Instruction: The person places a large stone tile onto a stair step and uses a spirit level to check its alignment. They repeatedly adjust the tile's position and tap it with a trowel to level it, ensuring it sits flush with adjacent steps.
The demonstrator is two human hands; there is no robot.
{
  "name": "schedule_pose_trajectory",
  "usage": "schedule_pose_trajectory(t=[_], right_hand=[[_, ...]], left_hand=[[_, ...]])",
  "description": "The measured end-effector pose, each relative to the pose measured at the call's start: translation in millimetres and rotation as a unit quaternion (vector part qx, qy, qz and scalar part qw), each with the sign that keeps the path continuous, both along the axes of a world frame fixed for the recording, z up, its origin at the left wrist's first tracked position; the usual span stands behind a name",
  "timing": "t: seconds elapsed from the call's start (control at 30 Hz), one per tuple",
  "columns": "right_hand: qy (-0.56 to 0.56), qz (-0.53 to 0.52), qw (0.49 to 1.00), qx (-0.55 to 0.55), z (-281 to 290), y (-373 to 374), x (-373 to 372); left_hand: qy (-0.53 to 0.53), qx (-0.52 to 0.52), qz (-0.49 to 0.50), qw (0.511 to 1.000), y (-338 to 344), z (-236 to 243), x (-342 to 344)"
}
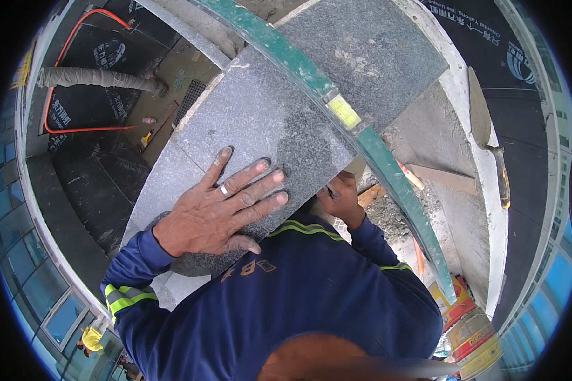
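The left hand (219,213) lies flat on a grey granite slab (254,127) in the middle of the frame. Its fingers (260,185) are spread wide and stretched out, pressing on the stone and gripping nothing. There is a ring on one finger, and the skin is dusty.

The right hand (343,198) is a little right of centre, at the lower right edge of the same slab. Its fingers are curled and a small dark object shows between them, but I cannot tell what the object is or how firmly it is held.

A long green spirit level (388,171) with a yellow vial runs from the top centre down to the lower right, lying across the slab and passing just beside the right hand. A second grey slab (375,51) sits at the upper right, next to the first one. On the right there is grey mortar (426,133), and a trowel (483,120) rests on the pale ledge near the right edge. An orange hose (76,130) lies on the dark floor at the upper left. Colourful cans (473,333) stand at the lower right.
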State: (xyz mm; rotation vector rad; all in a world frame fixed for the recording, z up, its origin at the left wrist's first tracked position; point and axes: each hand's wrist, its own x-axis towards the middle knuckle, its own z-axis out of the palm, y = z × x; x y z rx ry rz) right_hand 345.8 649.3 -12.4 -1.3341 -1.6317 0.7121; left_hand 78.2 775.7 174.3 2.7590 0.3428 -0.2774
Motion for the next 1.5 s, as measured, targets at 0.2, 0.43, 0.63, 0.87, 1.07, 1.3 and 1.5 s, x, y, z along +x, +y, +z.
schedule_pose_trajectory(t=[0.2,0.43,0.63,0.87,1.07,1.3,1.5], right_hand=[[-0.018,-0.065,0.998,-0.005,17,-21,-7],[-0.046,-0.173,0.984,0.023,5,-32,6],[0.128,-0.410,0.902,0.037,-11,13,74],[-0.031,-0.373,0.892,0.253,52,83,140],[-0.216,-0.362,0.866,0.270,56,131,177],[-0.238,-0.299,0.885,0.266,40,80,124],[-0.318,-0.392,0.835,0.217,48,113,170]], left_hand=[[0.021,-0.007,-0.033,0.999,-24,5,-2],[0.016,0.004,-0.025,1.000,-58,2,-21],[0.003,0.033,0.022,0.999,-81,3,-27],[-0.046,0.047,0.042,0.997,-98,17,-34],[-0.125,0.074,0.110,0.983,-117,20,-46],[-0.192,0.122,0.209,0.951,-138,18,-53],[-0.228,0.168,0.263,0.922,-161,20,-60]])
